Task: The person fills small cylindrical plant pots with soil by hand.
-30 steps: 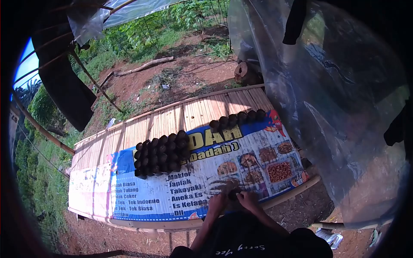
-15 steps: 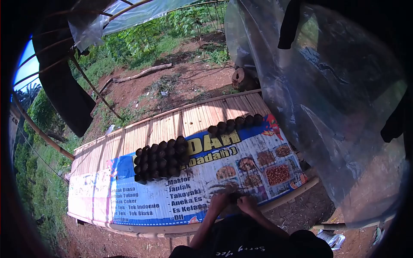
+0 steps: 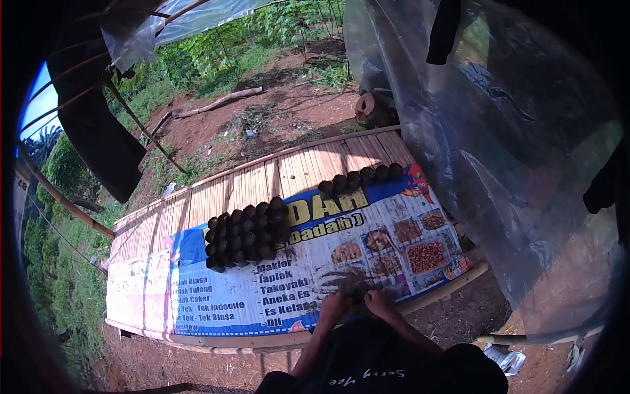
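Observation:
My left hand (image 3: pixel 336 306) and my right hand (image 3: pixel 379 302) are close together at the near edge of the banner-covered table. Both look closed, fingers curled in toward a small dark lump (image 3: pixel 357 297) between them, too dark to name. Just beyond them, dark soil (image 3: pixel 346 277) is smeared over the printed banner (image 3: pixel 216 312). A block of small dark pot-like pieces (image 3: pixel 244 236) stands in rows left of centre. A shorter row of similar dark pieces (image 3: pixel 354 180) lies along the top right of the banner.
The banner covers a bamboo-slat table (image 3: pixel 315 159) with a pole along its near edge. Clear plastic sheeting (image 3: pixel 485 177) hangs on the right. Dark cloth (image 3: pixel 98 131) hangs at upper left beside bamboo poles. A cut log (image 3: pixel 373 110) rests behind the table on bare earth.
My view has shifted slightly, so the table's far side sits a little higher in the frame. Both hands stay together at the near edge, with only slight movement of the fingers.

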### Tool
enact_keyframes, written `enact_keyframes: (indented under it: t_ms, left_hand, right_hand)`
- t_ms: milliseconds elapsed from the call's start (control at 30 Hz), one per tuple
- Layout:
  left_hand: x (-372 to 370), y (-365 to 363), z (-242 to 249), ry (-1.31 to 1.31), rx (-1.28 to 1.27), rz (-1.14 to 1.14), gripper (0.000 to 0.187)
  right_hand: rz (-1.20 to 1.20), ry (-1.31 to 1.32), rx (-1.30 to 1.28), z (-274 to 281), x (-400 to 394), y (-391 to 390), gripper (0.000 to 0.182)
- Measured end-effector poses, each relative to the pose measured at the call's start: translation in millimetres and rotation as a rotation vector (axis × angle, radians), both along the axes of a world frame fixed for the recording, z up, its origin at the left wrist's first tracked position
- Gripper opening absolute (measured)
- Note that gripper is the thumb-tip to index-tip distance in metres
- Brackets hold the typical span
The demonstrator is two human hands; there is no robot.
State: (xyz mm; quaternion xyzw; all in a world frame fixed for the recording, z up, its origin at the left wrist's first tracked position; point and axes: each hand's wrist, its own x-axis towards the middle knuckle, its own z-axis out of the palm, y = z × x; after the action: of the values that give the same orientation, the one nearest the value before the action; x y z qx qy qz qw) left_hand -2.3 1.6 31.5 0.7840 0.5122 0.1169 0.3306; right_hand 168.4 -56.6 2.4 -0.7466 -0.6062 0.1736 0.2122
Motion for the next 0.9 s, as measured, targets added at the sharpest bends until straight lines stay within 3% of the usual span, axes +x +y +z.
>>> enact_keyframes:
  t_ms: [600, 667, 800, 867, 900]
  left_hand:
    - [-4, -4, 7, 0.021, 0.064, -0.034, 0.023]
    - [-2, -2, 14, 0.014, 0.042, -0.009, 0.024]
    - [6, 11, 9, -0.084, 0.164, 0.005, 0.024]
    - [11, 14, 19, 0.086, 0.108, -0.048, 0.023]
    - [12, 15, 18, 0.083, 0.110, -0.052, 0.023]
  right_hand:
    - [-0.025, 0.005, 0.019, 5, -1, -7, 0.030]
    - [-0.100, 0.054, -0.035, 29, -1, -6, 0.033]
    - [-0.082, -0.049, -0.043, 24, -2, -10, 0.037]
    - [0.004, 0.020, -0.277, 22, -1, -9, 0.037]
    - [0.000, 0.018, -0.275, 16, -1, -9, 0.037]
